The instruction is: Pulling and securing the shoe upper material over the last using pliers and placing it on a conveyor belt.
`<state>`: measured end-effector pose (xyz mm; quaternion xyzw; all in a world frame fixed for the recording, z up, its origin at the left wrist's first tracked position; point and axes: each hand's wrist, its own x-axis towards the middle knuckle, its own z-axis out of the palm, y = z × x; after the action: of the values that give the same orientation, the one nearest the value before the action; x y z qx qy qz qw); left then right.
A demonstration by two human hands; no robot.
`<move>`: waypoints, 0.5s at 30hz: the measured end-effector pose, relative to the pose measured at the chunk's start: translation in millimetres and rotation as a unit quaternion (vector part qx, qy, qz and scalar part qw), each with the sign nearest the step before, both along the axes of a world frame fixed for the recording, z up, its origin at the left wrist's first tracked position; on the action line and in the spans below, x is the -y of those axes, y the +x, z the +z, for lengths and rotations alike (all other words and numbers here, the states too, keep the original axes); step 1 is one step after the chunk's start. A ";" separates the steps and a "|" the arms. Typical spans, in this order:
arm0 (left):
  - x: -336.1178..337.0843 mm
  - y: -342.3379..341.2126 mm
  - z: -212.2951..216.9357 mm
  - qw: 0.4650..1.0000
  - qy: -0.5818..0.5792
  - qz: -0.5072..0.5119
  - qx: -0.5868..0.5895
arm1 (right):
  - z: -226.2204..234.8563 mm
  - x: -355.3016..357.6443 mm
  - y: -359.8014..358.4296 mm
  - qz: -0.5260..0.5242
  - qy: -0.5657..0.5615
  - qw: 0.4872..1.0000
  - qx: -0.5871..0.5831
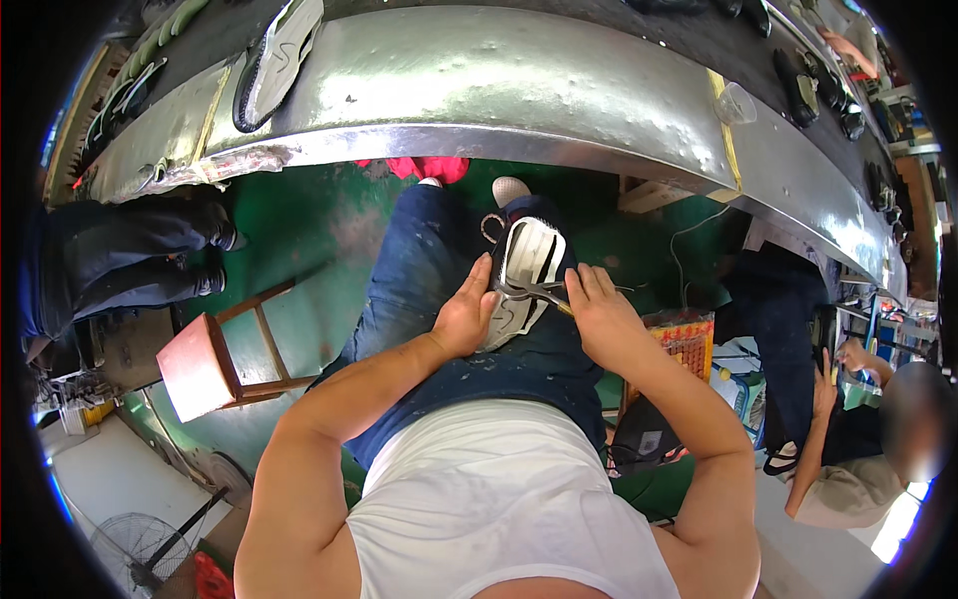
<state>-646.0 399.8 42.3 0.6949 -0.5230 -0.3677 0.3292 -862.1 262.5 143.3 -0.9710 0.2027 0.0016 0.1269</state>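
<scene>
A shoe [532, 248] lies sole side up across my thighs, its pale underside showing and a dark edge along it. My left hand [467, 311] is pressed along the shoe's left side, fingers together and pointing away from me. In my right hand [604, 311] is a pair of metal pliers [529, 292], the head reaching over the middle of the sole. Part of the handles is hidden under my fingers. Whether the jaws bite on the shoe's edge is too small to tell.
A long metal-faced bench [479, 80] curves ahead, with another upturned shoe [281, 65] at its left. A wooden stool [198, 367] stands left, near a person's legs [150, 255]. A fan [140, 547] is lower left. At right, another person [848, 479] works beside a woven bag [684, 344].
</scene>
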 end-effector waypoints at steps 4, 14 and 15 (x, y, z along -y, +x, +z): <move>0.5 2.4 -7.1 0.997 -0.054 -0.019 0.043 | -20.8 2.6 -1.8 -0.038 0.036 0.997 -0.063; 17.3 11.0 26.9 0.984 0.079 -0.105 0.123 | -29.6 24.5 -37.6 -0.026 0.292 0.954 -0.061; 20.1 12.2 29.6 0.984 0.078 -0.101 0.124 | -20.1 29.1 -30.8 -0.023 0.290 0.955 -0.061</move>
<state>-633.8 379.6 71.8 0.7023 -0.5970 -0.3497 0.1675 -892.9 233.5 123.2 -0.8854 0.2231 0.1167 0.3907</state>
